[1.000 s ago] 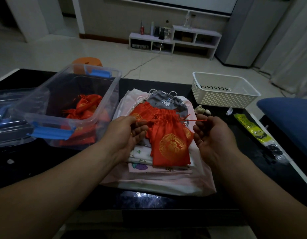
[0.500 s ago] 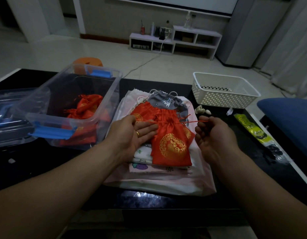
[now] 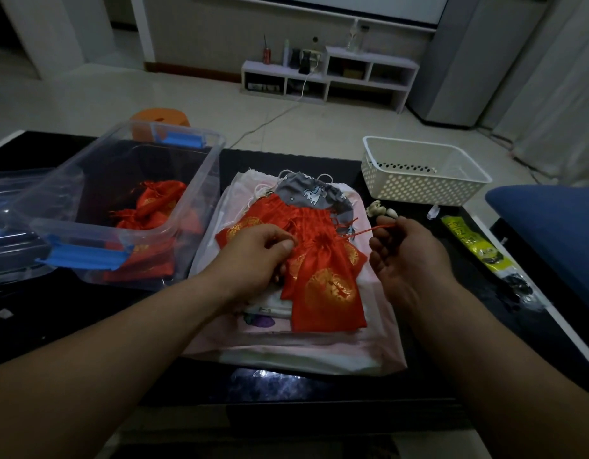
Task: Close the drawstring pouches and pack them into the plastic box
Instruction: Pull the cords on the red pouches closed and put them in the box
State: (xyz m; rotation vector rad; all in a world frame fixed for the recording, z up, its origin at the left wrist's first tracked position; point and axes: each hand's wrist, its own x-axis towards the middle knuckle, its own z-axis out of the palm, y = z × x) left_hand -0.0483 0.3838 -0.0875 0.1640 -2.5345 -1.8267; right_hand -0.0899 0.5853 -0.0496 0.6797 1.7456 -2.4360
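Note:
A red satin pouch (image 3: pixel 326 286) with a gold emblem lies on top of a stack of pouches in the middle of the black table, its neck gathered tight. My left hand (image 3: pixel 256 253) grips the pouch at its left side, fingers curled near the neck. My right hand (image 3: pixel 402 253) pinches the red drawstring (image 3: pixel 369 230), which runs taut from the neck to the right. Under it lie another red pouch (image 3: pixel 250 223) and a grey printed pouch (image 3: pixel 313 193). The clear plastic box (image 3: pixel 200 180) with blue latches stands to the left and holds several closed red pouches (image 3: pixel 154 207).
A white perforated basket (image 3: pixel 418 187) stands at the back right. A yellow and black packet (image 3: pixel 475 246) lies by the right table edge, small pale shells (image 3: pixel 380 210) beside the stack. The box's clear lid (image 3: pixel 11 233) rests at the far left. Pink and white pouches (image 3: pixel 319 346) form the stack's base.
My left hand turned palm down and took hold of the pouch by its neck. My right hand kept the drawstring and drew it right, and the neck has cinched tighter.

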